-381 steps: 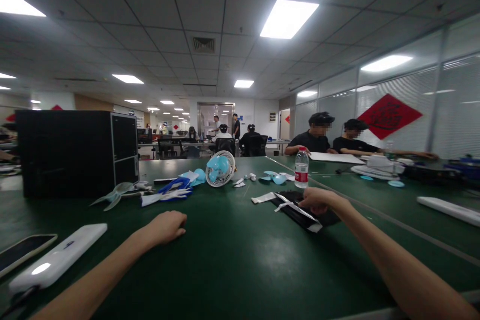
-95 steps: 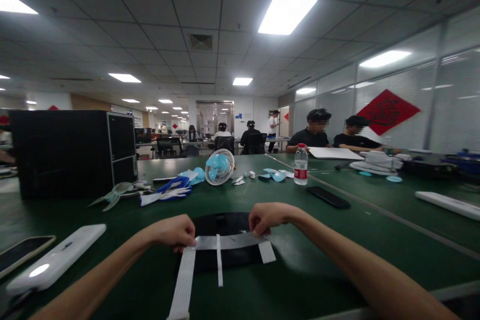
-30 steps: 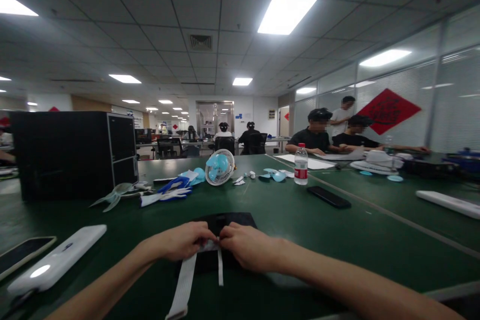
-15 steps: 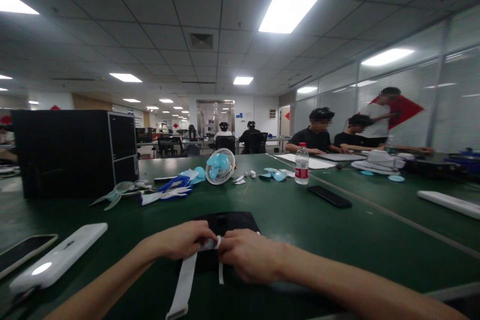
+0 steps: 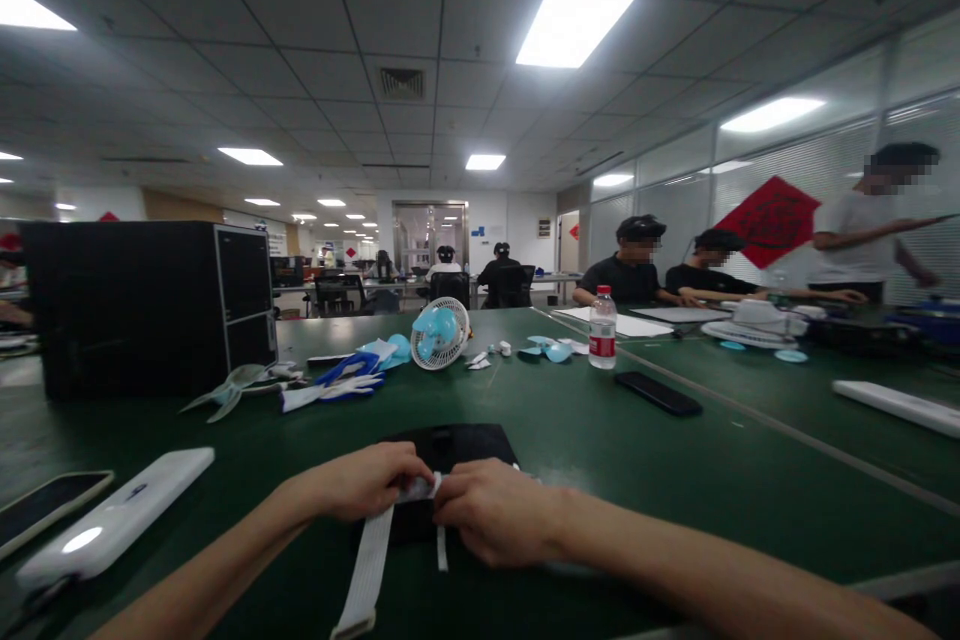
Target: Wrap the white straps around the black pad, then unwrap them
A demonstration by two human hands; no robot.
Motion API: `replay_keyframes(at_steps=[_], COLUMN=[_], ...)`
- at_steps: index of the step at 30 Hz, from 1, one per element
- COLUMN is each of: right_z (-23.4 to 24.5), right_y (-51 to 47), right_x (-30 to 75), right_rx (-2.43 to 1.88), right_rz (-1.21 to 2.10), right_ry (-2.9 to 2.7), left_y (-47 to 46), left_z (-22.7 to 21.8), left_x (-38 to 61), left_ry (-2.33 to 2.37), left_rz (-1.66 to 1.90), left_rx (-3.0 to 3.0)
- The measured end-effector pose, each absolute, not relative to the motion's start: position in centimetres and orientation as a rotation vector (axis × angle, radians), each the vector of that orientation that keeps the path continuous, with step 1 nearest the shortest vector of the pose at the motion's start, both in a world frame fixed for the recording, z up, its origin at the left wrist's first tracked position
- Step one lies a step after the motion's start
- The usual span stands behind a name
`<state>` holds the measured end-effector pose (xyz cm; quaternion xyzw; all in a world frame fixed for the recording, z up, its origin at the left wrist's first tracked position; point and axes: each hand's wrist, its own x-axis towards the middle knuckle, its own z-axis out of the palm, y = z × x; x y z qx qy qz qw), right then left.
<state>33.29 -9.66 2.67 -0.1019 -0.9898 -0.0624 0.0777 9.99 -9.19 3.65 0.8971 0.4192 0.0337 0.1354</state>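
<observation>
A white elastic strap (image 5: 369,560) lies over a flat black object (image 5: 480,444) on the green table, its long end trailing toward me. My left hand (image 5: 379,480) is closed on the strap, fingers curled over it. Close beside it, my right hand (image 5: 495,512) pinches the same strap, and a short white end (image 5: 442,550) hangs below its fingers. Between the hands a small pale section of the strap shows. The fingertips are partly hidden, and the kind of the black object cannot be made out.
A black computer case (image 5: 135,310) stands at left. Behind my hands are blue-white gloves (image 5: 337,382), a small fan (image 5: 440,333), a water bottle (image 5: 602,330) and a black phone (image 5: 658,393). A white power bank-like device (image 5: 120,515) lies at left. Co-workers sit at right.
My hands and the strap stay almost the same. In the background at right, a standing person in white has moved to the right.
</observation>
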Motion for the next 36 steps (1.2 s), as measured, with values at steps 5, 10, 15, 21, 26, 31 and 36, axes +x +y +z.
replay_keyframes(at_steps=[5,10,15,21,26,31,36], right_z=[2.6,2.4,2.6,3.1,4.3,5.0,5.9], right_y=[-9.6,-9.0,-8.8,-8.4,-7.6,-6.5,-5.6], right_x=[33.1,33.0,33.0,33.3,34.2,35.4,36.6], right_rx=[-0.429,-0.554,-0.607,-0.654,-0.649,-0.626,-0.670], right_rz=[-0.112,-0.004,0.005,-0.020,0.026,0.128,0.210], right_ry=[-2.931,-2.870,-2.884,-2.924,-2.997,-3.061,-3.144], left_y=[-9.4,-9.3,-9.4,-9.2,-9.0,-8.9,-9.1], left_z=[3.8,3.4,3.4,3.4,3.4,3.6,4.1], left_x=[10.3,10.7,10.6,10.4,10.1,9.6,9.4], left_ry=[1.203,1.216,1.223,1.184,1.236,1.338,1.376], left_rz=[0.153,0.181,0.188,0.171,0.114,0.058,0.010], left_rx=[2.612,2.621,2.604,2.625,2.627,2.576,2.508])
